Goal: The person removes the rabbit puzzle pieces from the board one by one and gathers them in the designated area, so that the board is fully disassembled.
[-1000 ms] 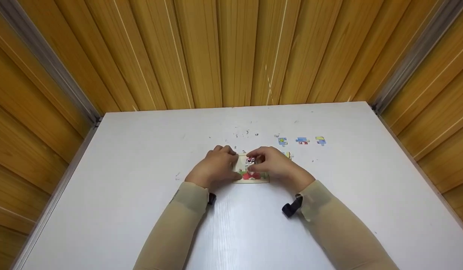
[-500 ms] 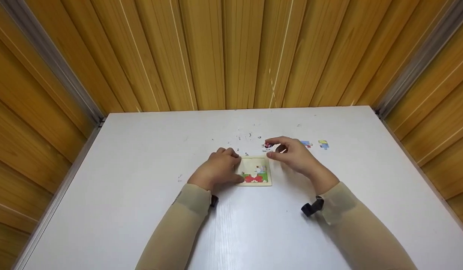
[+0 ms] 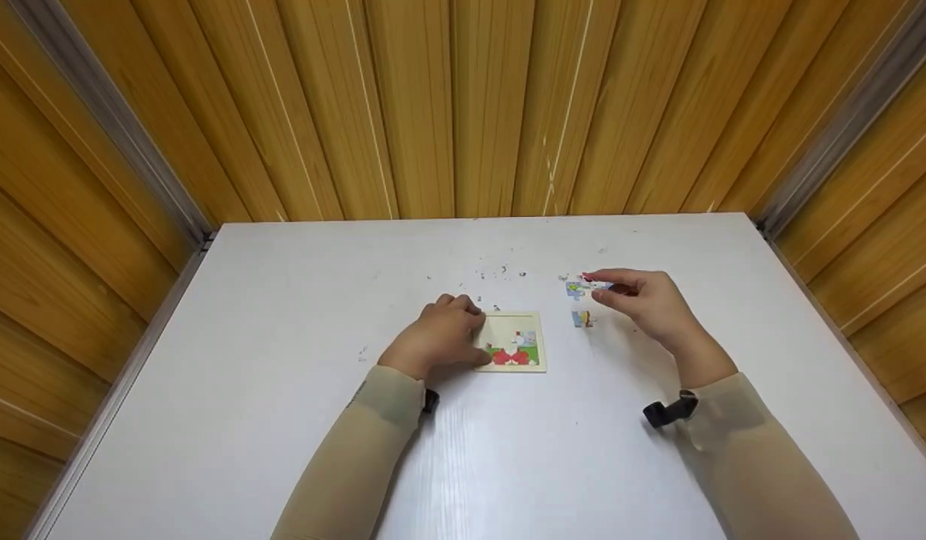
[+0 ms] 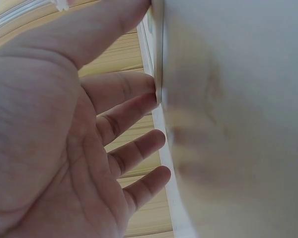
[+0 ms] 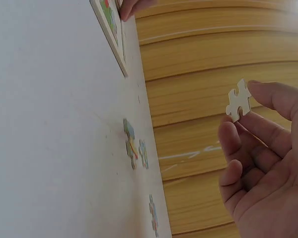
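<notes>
My left hand [image 3: 439, 336] grips the left side of a shallow wooden puzzle tray [image 3: 500, 328], thumb near its lower corner and fingers at its upper one. The tray holds joined pieces with red, green and white along its bottom and right; bare wood shows at upper left. To the right, my right hand [image 3: 654, 300] pinches a jigsaw piece [image 5: 238, 101] between thumb and finger, above the table. Its pale unprinted side faces the right wrist view. Below it lies a loose blue-and-yellow puzzle piece [image 3: 582, 319], with a blue-green puzzle piece [image 3: 573, 289] just behind the held one.
Another loose puzzle piece [image 5: 153, 215] lies farther off in the right wrist view, partly hidden by the hand in the head view. Dark specks mark the white table [image 3: 298, 300] behind the tray. Wood-patterned panels [image 3: 418, 112] enclose the back and sides.
My right hand has lifted a piece off the tray and carried it right, over the loose pieces. The left hand stays on the tray's left side.
</notes>
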`<action>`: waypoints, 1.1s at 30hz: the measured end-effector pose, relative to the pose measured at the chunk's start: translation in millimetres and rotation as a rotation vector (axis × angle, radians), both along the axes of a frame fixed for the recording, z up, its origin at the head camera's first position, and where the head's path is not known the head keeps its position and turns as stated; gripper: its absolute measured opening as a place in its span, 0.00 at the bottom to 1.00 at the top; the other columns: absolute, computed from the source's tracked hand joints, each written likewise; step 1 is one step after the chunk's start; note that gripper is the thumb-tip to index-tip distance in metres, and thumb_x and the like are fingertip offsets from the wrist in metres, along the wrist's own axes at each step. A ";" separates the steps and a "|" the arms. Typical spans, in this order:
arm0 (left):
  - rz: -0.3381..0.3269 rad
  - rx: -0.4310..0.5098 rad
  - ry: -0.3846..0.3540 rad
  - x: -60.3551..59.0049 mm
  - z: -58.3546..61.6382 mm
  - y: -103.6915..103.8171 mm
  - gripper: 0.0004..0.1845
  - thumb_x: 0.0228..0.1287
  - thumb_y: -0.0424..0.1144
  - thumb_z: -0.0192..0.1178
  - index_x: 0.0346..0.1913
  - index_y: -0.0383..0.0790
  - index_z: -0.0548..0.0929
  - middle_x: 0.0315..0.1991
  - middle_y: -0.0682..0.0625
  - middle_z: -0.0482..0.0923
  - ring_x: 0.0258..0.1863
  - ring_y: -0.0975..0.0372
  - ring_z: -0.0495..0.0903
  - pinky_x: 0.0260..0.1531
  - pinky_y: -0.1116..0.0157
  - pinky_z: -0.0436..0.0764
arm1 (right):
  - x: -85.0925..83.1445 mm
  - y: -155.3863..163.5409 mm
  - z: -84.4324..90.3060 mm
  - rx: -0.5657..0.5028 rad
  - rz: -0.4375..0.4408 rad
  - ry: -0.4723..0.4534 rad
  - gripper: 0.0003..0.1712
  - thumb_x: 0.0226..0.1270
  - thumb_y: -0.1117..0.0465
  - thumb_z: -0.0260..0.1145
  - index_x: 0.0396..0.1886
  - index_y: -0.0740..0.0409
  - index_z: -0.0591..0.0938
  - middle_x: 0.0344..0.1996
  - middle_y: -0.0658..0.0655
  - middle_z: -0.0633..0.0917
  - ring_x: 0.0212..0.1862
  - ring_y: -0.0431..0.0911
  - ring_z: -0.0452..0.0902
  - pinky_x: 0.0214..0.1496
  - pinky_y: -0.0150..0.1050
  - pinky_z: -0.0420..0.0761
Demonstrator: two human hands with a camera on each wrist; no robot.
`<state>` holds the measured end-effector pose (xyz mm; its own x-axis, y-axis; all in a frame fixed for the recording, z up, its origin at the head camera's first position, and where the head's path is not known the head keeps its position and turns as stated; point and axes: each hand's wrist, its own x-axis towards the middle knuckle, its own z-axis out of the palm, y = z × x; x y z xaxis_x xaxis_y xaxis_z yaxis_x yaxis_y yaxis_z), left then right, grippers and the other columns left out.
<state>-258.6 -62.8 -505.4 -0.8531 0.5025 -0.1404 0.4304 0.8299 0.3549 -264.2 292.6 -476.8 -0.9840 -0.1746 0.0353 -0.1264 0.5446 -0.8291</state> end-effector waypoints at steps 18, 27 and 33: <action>0.017 0.004 -0.021 0.8 2.9 0.0 0.32 0.70 0.54 0.79 0.71 0.42 0.88 0.76 0.45 0.79 0.79 0.47 0.72 0.84 0.46 0.70 | -19.9 66.2 -19.8 0.245 0.002 -0.125 0.27 0.75 0.48 0.81 0.69 0.49 0.92 0.42 0.54 0.88 0.43 0.46 0.76 0.40 0.32 0.78; 0.011 0.003 -0.024 -0.7 0.1 0.1 0.30 0.70 0.54 0.80 0.68 0.41 0.89 0.76 0.45 0.79 0.79 0.47 0.72 0.84 0.45 0.70 | -19.4 70.9 -26.9 0.333 0.070 -0.130 0.24 0.71 0.50 0.83 0.64 0.50 0.94 0.52 0.58 0.90 0.51 0.50 0.74 0.47 0.32 0.75; 0.006 0.009 -0.020 -1.6 -2.1 0.6 0.25 0.70 0.53 0.79 0.61 0.41 0.91 0.74 0.45 0.80 0.79 0.46 0.73 0.83 0.45 0.71 | -16.3 65.8 -26.2 0.365 0.099 -0.087 0.20 0.69 0.56 0.84 0.59 0.52 0.95 0.50 0.57 0.91 0.48 0.48 0.75 0.47 0.30 0.74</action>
<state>-260.2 -62.2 -507.5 -0.8532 0.4988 -0.1524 0.4185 0.8291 0.3708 -280.5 358.5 -503.0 -0.9583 -0.2546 -0.1294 -0.1312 0.7948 -0.5926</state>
